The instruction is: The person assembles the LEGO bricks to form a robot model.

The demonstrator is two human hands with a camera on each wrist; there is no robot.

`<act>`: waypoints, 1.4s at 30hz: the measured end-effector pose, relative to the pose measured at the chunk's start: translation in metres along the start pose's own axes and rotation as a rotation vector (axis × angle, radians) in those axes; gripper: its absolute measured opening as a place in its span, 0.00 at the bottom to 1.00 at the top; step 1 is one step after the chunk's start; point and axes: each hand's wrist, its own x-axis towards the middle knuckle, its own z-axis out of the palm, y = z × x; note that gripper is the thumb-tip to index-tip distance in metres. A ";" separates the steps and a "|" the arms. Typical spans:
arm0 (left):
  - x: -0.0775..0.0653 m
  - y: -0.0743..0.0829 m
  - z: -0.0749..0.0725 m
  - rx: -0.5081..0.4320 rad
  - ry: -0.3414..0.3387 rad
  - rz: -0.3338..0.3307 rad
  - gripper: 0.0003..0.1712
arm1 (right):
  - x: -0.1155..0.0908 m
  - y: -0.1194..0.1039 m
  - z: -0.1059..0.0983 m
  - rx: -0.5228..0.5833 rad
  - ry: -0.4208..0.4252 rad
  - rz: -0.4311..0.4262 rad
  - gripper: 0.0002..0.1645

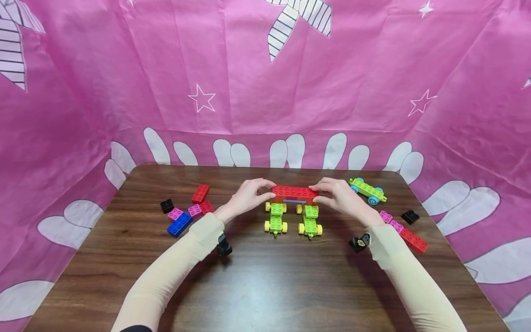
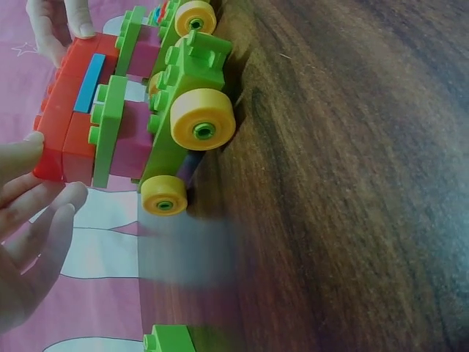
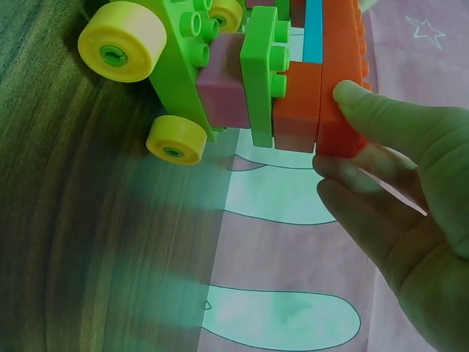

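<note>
A long red brick [image 1: 294,191] lies across the top of a block build, its studs facing up. My left hand [image 1: 249,196] holds its left end between thumb and fingers. At the right end, my right hand [image 1: 338,196] pinches the same brick, one fingertip [image 3: 348,92] on its face. Beneath it are shorter red bricks [image 3: 297,92] and a thin blue piece [image 2: 89,82]. Green plates [image 2: 110,125] and pink-purple bricks [image 2: 134,136] come lower. Two green wheeled bases [image 1: 275,223] with yellow wheels [image 2: 203,119] stand side by side on the table.
Left on the brown table [image 1: 265,286] lie a blue brick [image 1: 179,224], a black brick [image 1: 167,205], a red brick [image 1: 201,193] and pink bricks [image 1: 175,214]. To the right are a green base with blue wheels [image 1: 367,189], a red brick [image 1: 413,240] and a black brick [image 1: 410,216].
</note>
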 end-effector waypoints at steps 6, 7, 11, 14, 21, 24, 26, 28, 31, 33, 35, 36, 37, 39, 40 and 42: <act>-0.001 0.000 0.000 0.013 0.015 0.013 0.18 | 0.001 -0.001 0.000 -0.009 0.000 -0.004 0.19; -0.001 -0.001 0.000 0.012 0.013 0.014 0.18 | 0.001 -0.001 0.000 -0.011 -0.002 -0.001 0.19; -0.002 -0.001 0.000 0.008 -0.002 0.010 0.18 | 0.001 -0.001 -0.001 -0.008 -0.023 0.027 0.20; -0.002 -0.001 0.000 0.006 -0.022 0.002 0.19 | 0.000 -0.002 -0.002 -0.002 -0.036 0.046 0.20; -0.003 0.001 0.000 -0.010 -0.053 -0.036 0.20 | 0.001 -0.004 -0.001 0.002 -0.055 0.074 0.20; -0.004 0.001 0.000 -0.014 -0.049 -0.037 0.20 | 0.001 -0.004 -0.001 0.002 -0.047 0.066 0.19; -0.004 0.001 0.000 -0.005 -0.044 -0.035 0.20 | 0.001 -0.004 0.000 0.002 -0.036 0.053 0.19; -0.004 0.001 0.000 0.004 -0.036 -0.032 0.20 | 0.000 -0.004 -0.001 0.002 -0.028 0.045 0.19; -0.004 0.002 -0.001 0.027 -0.021 -0.019 0.20 | 0.001 -0.004 -0.001 0.004 -0.024 0.043 0.19; -0.004 0.001 0.000 0.042 -0.011 -0.006 0.20 | 0.000 -0.004 -0.001 0.008 -0.023 0.043 0.19; -0.004 0.000 0.000 0.058 -0.005 0.007 0.20 | 0.000 -0.004 -0.001 0.013 -0.022 0.043 0.19; -0.004 0.000 0.000 0.067 -0.004 0.012 0.20 | 0.000 -0.004 0.000 0.015 -0.022 0.043 0.19; -0.004 0.000 0.000 0.068 -0.005 0.013 0.21 | 0.000 -0.004 0.000 0.017 -0.022 0.044 0.19; -0.004 0.000 0.000 0.066 -0.009 0.011 0.21 | -0.001 -0.004 0.000 0.028 -0.024 0.047 0.19; -0.004 0.000 0.000 0.064 -0.013 0.008 0.21 | -0.001 -0.004 0.000 0.032 -0.028 0.051 0.19; -0.005 0.001 -0.001 0.061 -0.020 0.000 0.21 | -0.001 -0.004 0.000 0.040 -0.035 0.053 0.20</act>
